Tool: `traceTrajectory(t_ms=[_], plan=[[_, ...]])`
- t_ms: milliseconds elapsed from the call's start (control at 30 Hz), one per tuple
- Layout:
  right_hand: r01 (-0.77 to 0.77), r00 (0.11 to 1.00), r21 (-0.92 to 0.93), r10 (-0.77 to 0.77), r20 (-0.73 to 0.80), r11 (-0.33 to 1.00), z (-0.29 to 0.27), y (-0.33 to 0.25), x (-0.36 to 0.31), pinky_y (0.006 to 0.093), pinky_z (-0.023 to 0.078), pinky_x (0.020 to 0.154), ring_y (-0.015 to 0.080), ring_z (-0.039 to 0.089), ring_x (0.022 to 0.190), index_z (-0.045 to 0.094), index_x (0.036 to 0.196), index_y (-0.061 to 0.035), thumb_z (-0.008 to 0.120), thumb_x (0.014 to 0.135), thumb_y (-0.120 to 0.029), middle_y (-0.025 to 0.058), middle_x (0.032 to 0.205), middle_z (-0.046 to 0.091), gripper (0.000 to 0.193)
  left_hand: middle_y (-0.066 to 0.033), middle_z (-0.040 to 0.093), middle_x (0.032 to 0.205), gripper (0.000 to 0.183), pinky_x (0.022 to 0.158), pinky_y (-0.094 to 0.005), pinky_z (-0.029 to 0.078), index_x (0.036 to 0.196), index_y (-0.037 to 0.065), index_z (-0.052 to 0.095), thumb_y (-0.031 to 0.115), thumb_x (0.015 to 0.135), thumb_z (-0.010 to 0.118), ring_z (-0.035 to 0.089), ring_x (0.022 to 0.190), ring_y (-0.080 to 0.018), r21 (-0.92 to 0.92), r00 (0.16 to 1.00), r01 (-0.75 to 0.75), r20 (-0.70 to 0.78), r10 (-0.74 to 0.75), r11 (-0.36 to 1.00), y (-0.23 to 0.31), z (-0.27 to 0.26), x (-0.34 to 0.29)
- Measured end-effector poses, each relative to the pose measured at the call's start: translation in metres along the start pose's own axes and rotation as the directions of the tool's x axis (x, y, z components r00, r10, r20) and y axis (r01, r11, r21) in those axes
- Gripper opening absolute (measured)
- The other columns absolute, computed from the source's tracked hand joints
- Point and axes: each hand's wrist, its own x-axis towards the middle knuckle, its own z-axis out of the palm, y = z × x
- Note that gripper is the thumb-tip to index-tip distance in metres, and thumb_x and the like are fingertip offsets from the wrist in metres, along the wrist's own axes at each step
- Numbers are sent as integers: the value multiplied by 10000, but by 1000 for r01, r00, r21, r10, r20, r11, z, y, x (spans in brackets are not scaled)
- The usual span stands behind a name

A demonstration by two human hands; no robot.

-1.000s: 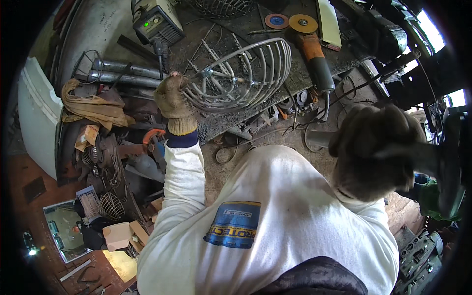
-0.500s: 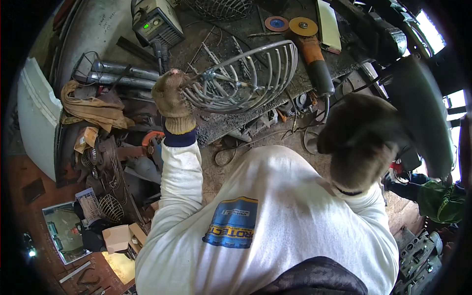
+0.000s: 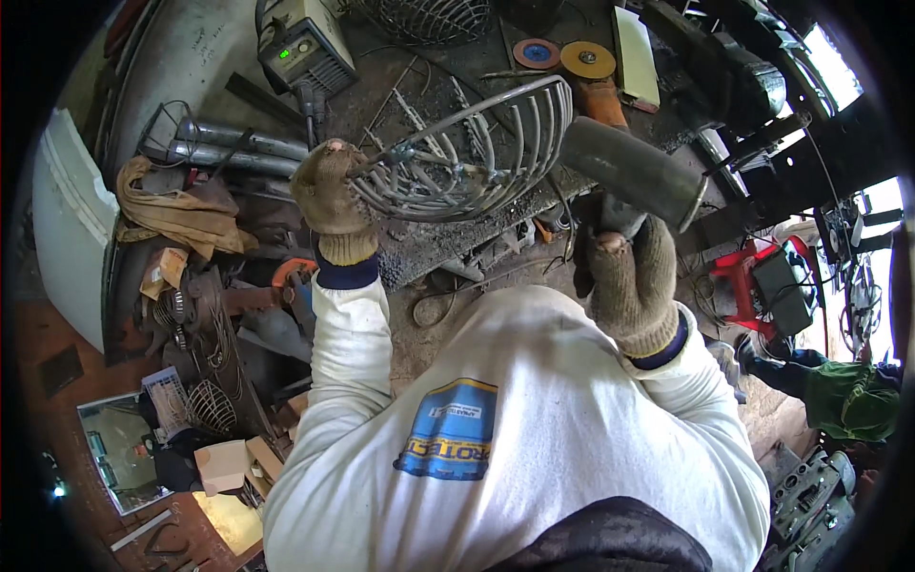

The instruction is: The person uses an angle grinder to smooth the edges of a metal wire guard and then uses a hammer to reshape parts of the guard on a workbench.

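My left hand (image 3: pixel 334 191), in a knitted brown glove, is closed on the left end of a basket (image 3: pixel 457 114) of bent, welded metal rods. The basket lies tilted at the front edge of the dirty workbench (image 3: pixel 405 262). My right hand (image 3: pixel 634 286), gloved alike, is closed around the handle of a hammer (image 3: pixel 634 172) with a thick cylindrical metal head. The head hangs just right of the basket, and whether the two touch I cannot tell. Behind it, the hammer partly hides an orange angle grinder (image 3: pixel 602 103).
A welding machine (image 3: pixel 305 48) stands at the back left, near a round wire cage (image 3: pixel 429 17). Metal tubes (image 3: pixel 238 138) and a brown cloth (image 3: pixel 176 214) lie left. At right are a red stool (image 3: pixel 739 286) and a person in dark green (image 3: pixel 853 396).
My right hand has swung left and forward, from a blurred position at the right to beside the basket, with the hammer. The left hand and basket have barely moved.
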Motion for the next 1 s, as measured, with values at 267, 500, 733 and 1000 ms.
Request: traceTrajectory(t_ms=[267, 500, 733, 1000], plan=[[41, 996, -102, -33, 79, 994, 10, 6, -4, 386, 538, 755, 301, 687, 840, 608, 1209, 47, 637, 1005, -195, 165, 976, 695, 318, -81, 686, 873, 431, 644, -334, 572, 1267, 6, 567, 127, 898, 752, 696, 718, -244, 418, 936, -336, 50, 348, 844, 25, -3, 20], [80, 989, -181, -55, 141, 980, 13, 7, -7, 402, 546, 755, 365, 689, 828, 620, 1208, 14, 666, 981, -219, 173, 955, 695, 329, -84, 712, 876, 586, 620, -342, 559, 1455, 105, 462, 230, 944, 721, 694, 710, -236, 112, 957, -285, 91, 276, 952, 34, -18, 34], [199, 980, 20, -199, 19, 980, 13, 7, -7, 339, 530, 664, 247, 665, 765, 600, 1231, 6, 614, 1006, -170, 146, 924, 682, 286, -77, 717, 925, 607, 644, -375, 560, 1424, 107, 505, 278, 900, 759, 697, 737, -246, 341, 950, -310, 143, 277, 887, 19, -31, 13], [185, 982, -517, -135, 134, 836, 8, -12, 5, 376, 569, 658, 258, 707, 765, 660, 1039, 52, 665, 954, -158, 199, 861, 687, 226, -106, 714, 979, 575, 666, -400, 576, 1303, 70, 621, 280, 813, 838, 706, 788, -283, 323, 959, -282, 93, 267, 903, 8, -18, 16]])
